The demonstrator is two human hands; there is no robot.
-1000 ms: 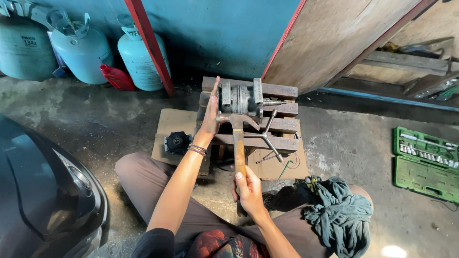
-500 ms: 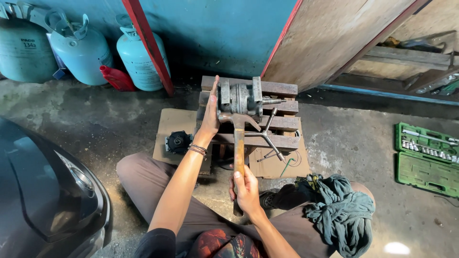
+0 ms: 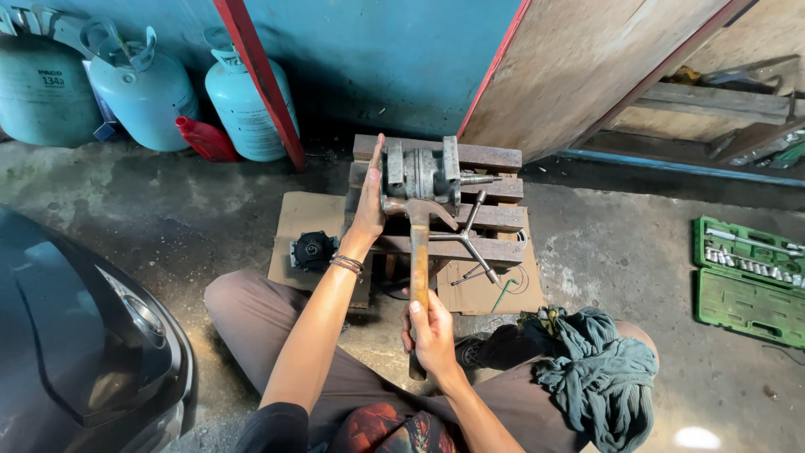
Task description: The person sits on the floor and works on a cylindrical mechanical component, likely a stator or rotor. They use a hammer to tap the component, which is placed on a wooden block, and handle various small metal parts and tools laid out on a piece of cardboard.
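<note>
Three pale blue gas cylinders (image 3: 138, 84) stand at upper left. Toward centre, the left hand (image 3: 369, 201) lies flat and open against the grey metal part (image 3: 423, 174) on the wooden pallet (image 3: 495, 155). Since a second ago the hammer (image 3: 418, 243) has barely shifted, its head resting at that part; the right hand (image 3: 432, 331) stays wrapped around the handle. At right lies a green socket case (image 3: 746, 273).

The left gas cylinder (image 3: 38, 88) and dark car (image 3: 75, 352) run off the frame's edge; the left hand (image 3: 369, 197) hides the metal part's (image 3: 419, 172) near end.
</note>
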